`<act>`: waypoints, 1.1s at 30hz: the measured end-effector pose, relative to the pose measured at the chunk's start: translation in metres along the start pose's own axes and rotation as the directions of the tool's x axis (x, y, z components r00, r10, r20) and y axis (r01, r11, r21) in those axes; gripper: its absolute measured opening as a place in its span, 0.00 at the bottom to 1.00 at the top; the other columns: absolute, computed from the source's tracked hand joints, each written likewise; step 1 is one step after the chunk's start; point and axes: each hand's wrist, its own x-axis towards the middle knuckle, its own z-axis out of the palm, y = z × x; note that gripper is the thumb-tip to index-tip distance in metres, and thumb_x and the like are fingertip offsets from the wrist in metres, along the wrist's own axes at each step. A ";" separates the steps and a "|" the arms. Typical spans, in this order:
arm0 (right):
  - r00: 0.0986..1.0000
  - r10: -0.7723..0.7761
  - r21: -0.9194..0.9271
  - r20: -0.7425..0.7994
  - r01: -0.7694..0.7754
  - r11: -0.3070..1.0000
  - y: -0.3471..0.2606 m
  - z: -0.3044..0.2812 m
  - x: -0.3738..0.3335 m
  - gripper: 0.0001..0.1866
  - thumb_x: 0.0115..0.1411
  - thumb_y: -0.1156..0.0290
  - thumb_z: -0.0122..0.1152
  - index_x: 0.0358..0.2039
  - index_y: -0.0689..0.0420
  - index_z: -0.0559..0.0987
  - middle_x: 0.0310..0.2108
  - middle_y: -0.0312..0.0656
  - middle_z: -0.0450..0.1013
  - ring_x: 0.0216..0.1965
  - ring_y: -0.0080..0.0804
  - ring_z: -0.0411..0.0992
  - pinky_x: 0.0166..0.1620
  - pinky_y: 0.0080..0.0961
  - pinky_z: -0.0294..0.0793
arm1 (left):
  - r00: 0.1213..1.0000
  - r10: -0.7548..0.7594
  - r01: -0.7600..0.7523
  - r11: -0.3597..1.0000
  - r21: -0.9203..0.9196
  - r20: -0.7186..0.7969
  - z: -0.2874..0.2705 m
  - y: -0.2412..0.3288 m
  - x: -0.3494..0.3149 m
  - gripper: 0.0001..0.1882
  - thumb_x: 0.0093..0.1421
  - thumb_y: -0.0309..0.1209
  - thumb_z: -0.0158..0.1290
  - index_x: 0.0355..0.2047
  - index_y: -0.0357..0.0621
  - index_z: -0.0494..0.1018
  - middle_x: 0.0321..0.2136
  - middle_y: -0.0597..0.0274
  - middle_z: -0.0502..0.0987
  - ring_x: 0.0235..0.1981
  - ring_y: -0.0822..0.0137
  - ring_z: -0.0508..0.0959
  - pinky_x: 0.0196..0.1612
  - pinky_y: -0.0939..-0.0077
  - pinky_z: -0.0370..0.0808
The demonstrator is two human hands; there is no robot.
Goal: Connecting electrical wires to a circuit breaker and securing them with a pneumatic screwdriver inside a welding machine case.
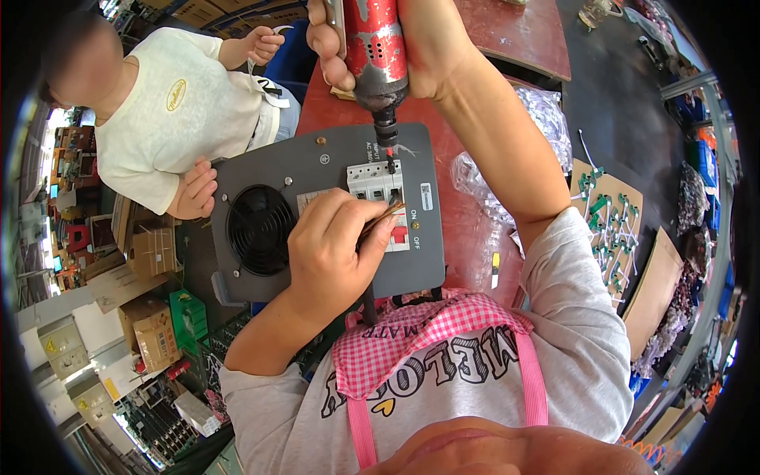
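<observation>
A grey metal panel (pixel 419 261) of a box-shaped unit faces up before me, with a round black fan (pixel 260 218) on its left. Set into the panel is a white circuit breaker (pixel 362 176) with a red switch (pixel 400 235). My left hand (pixel 332 241) is closed over the breaker's near part, pinching thin brownish wires (pixel 380 220) at its terminals. Beyond it, my right hand (pixel 427 47) grips a red, worn power screwdriver (pixel 374 47). The screwdriver's bit (pixel 389 158) points down into a terminal at the breaker's far right end; its tip is hard to see.
A co-worker's hand (pixel 199 188) touches the unit's left edge; the other hand (pixel 263 46) is raised with something thin. Clear plastic bags (pixel 483 182) lie on the red table (pixel 467 265) to the right. Green circuit boards with wires (pixel 609 229) lie on cardboard farther right.
</observation>
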 end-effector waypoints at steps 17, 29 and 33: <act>0.999 0.049 0.017 0.010 -0.049 0.999 0.002 0.004 0.000 0.51 0.54 0.19 0.25 0.32 0.61 0.74 0.20 0.45 0.74 0.17 0.39 0.75 0.19 0.26 0.76 | 0.997 0.079 -0.079 0.997 0.013 -0.026 0.000 -0.001 0.001 0.10 0.49 0.20 0.64 0.32 0.38 0.75 0.22 0.59 0.71 0.21 0.65 0.70 0.22 0.73 0.67; 0.997 0.068 0.034 -0.045 -0.066 0.997 0.003 -0.005 0.003 0.50 0.54 0.20 0.27 0.31 0.60 0.74 0.18 0.43 0.73 0.14 0.37 0.72 0.19 0.28 0.76 | 0.998 0.059 -0.058 0.998 0.038 -0.038 0.001 0.001 0.003 0.10 0.48 0.22 0.64 0.31 0.41 0.75 0.23 0.61 0.72 0.23 0.60 0.73 0.27 0.67 0.70; 0.996 0.087 0.066 -0.036 -0.084 0.994 0.000 -0.003 0.005 0.50 0.54 0.19 0.28 0.32 0.60 0.75 0.20 0.45 0.74 0.16 0.39 0.74 0.19 0.29 0.76 | 0.998 0.056 -0.055 0.998 0.025 -0.037 0.001 0.000 0.002 0.10 0.48 0.23 0.65 0.30 0.41 0.75 0.23 0.61 0.72 0.23 0.60 0.73 0.26 0.67 0.69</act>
